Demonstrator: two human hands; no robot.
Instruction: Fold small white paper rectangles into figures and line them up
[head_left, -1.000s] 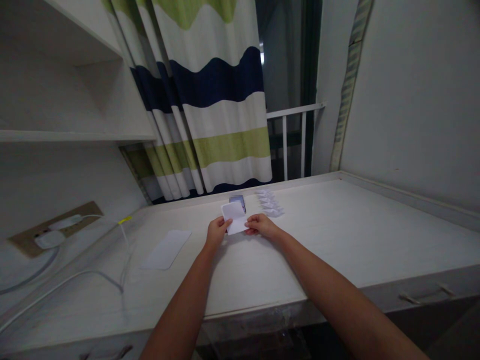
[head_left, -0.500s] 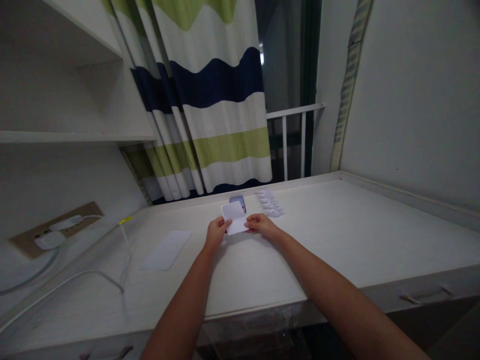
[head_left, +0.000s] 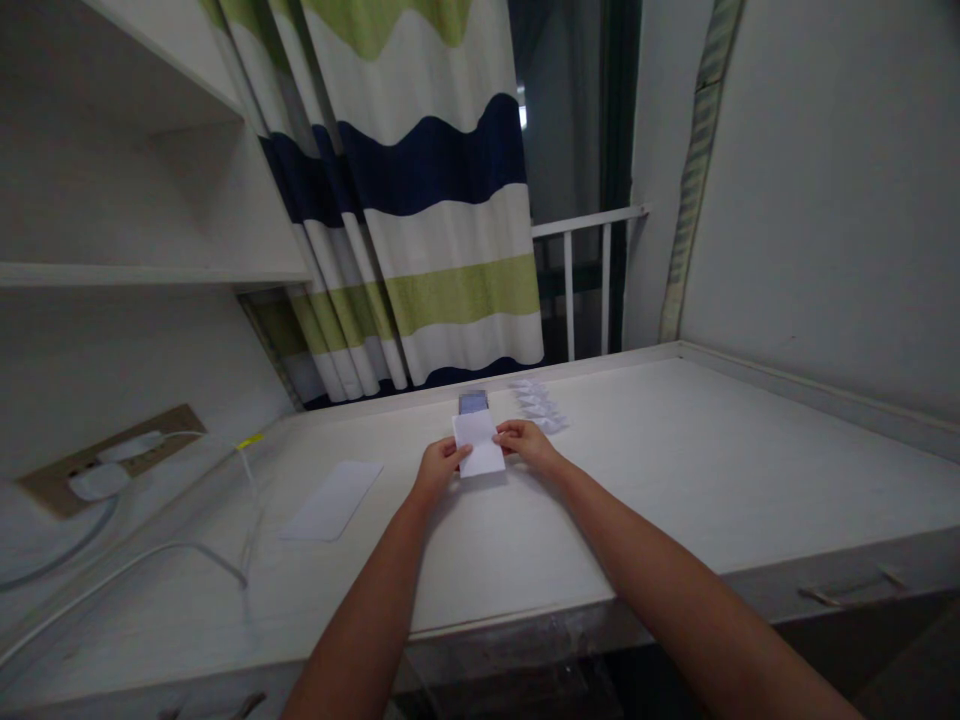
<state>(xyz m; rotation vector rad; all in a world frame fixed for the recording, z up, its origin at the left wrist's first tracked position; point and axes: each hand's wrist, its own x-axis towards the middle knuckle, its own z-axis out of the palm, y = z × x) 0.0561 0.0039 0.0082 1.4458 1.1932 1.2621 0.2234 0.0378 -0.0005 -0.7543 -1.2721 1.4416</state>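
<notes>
Fingers of the left hand (head_left: 439, 466) and right hand (head_left: 526, 441) pinch a white paper sheet (head_left: 480, 443) from either side, low over the bench (head_left: 675, 470), near small folded papers (head_left: 538, 402).

The one camera is riding on the person's head, looking forward and down across the desk (head_left: 675, 470) from its near edge. It is sitting close over the work: both forearms are running in from the bottom of the frame, and the left hand (head_left: 439, 468) and right hand (head_left: 529, 443) are meeting on the paper (head_left: 480, 445) just below the middle. The wide lens is also taking in the curtain (head_left: 442, 220) straight ahead, the shelf (head_left: 150, 272) on the left and the wall (head_left: 825, 200) on the right.
</notes>
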